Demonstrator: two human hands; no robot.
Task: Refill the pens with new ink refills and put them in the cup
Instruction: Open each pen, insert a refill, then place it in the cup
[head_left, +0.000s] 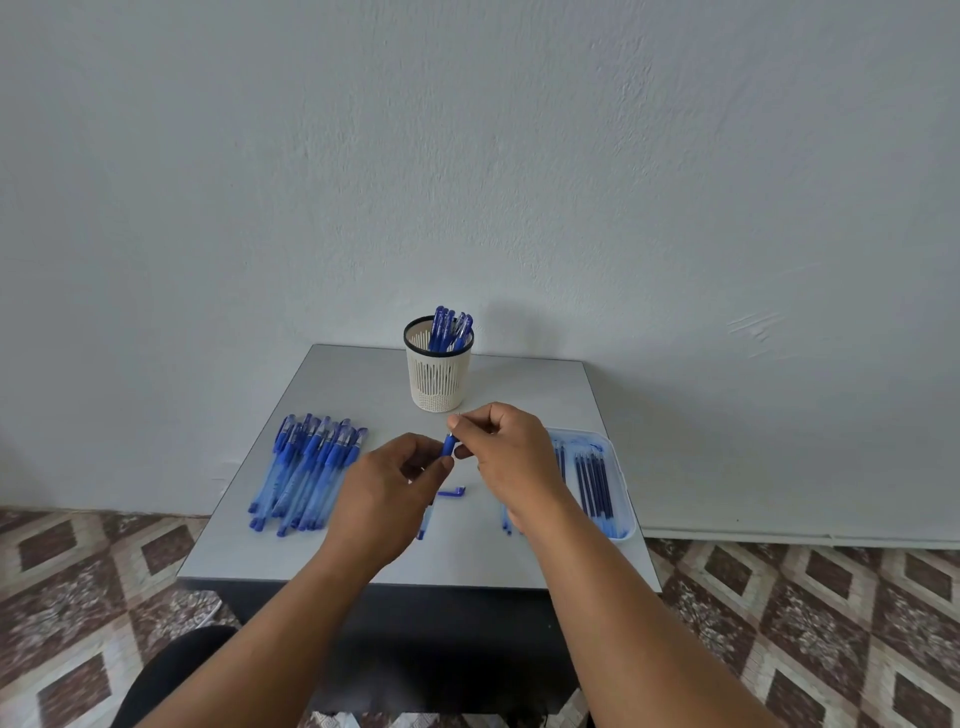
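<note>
Currently mid-refill above table: left hand gripping pen, right hand pinching its tip end; keep parts coaxial, twist gently, then drop into cup.

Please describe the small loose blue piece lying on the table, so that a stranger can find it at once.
Start at the white cup at the table's far edge and come toward the hands. The cap lies alone between the two wrists, much shorter than the pens piled left or the refills in the tray.
</note>
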